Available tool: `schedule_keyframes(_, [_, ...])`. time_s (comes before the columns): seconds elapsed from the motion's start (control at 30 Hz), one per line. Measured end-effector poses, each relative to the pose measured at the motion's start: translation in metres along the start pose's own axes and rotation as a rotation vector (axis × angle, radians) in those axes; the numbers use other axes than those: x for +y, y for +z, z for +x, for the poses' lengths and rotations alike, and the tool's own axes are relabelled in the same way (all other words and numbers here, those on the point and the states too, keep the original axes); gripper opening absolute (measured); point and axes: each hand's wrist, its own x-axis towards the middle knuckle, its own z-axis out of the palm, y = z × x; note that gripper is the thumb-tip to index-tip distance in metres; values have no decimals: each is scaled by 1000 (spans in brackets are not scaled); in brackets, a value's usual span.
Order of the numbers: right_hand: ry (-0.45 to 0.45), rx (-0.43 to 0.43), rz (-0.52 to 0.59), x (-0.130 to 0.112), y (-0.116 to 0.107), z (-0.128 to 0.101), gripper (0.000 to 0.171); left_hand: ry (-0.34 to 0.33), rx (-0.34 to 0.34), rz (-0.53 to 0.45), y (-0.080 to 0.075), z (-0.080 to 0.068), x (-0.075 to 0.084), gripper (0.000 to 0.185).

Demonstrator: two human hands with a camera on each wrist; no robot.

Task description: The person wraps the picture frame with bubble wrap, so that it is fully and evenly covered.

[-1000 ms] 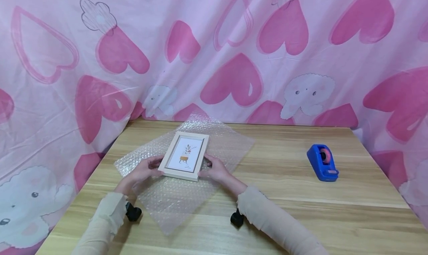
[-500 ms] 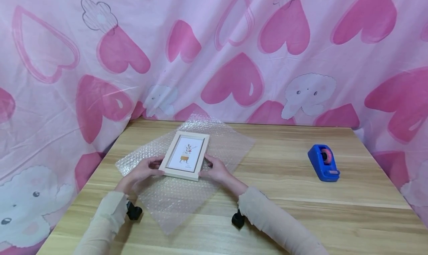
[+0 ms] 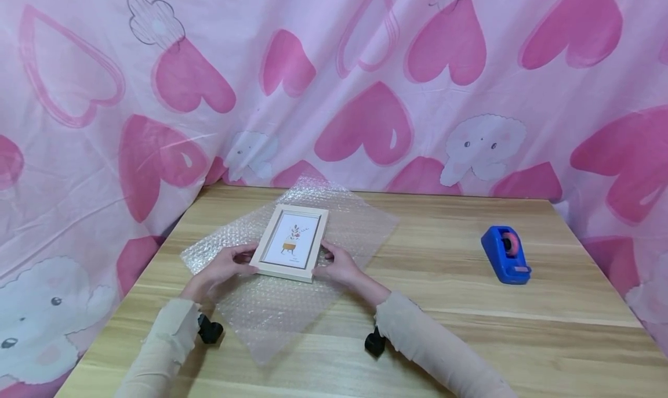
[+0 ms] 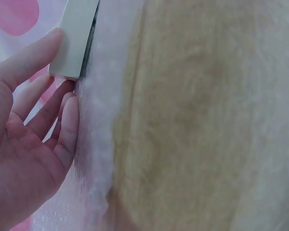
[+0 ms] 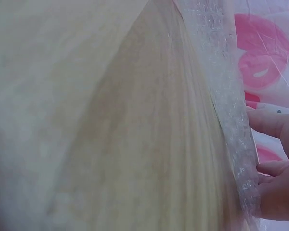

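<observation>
A small white picture frame [image 3: 290, 242] with a plant print lies on a sheet of bubble wrap [image 3: 276, 311] on the wooden table [image 3: 449, 328]. My left hand [image 3: 224, 267] holds the frame's near left corner, thumb on the edge and fingers beneath. In the left wrist view the thumb of my left hand [image 4: 33, 125] presses the frame [image 4: 74, 33] above the bubble wrap [image 4: 98, 120]. My right hand [image 3: 336, 264] grips the frame's right side. In the right wrist view only the fingertips of that hand [image 5: 279, 192] show, beside the bubble wrap [image 5: 226, 106].
A blue tape dispenser [image 3: 505, 254] with a pink roll stands on the right of the table. A pink curtain with hearts [image 3: 365, 84] hangs behind and along the left side. Black wrist mounts [image 3: 210, 331] sit under both sleeves.
</observation>
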Motion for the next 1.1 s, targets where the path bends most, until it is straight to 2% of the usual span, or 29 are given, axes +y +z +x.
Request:
schedule_keyframes(0.13, [6,-8,29,1,-1,-1,81,-5,16,0,0,0,0,74])
schedule_keyframes(0.47, [4,-15,44,2,-1,-2,81,34,14,29,1,-1,-2,72])
schedule_keyframes(0.87, [1,-14,59,7,-18,-14,80,153,3,57,22,-3,5,68])
schedule_keyframes(1.0, [7,-11,55,8,-23,-14,79,167,10,52,28,-4,8,65])
schedule_keyframes(1.1, [-32,-31,-4,5,-27,-15,76,151,7,45,32,-5,10,65])
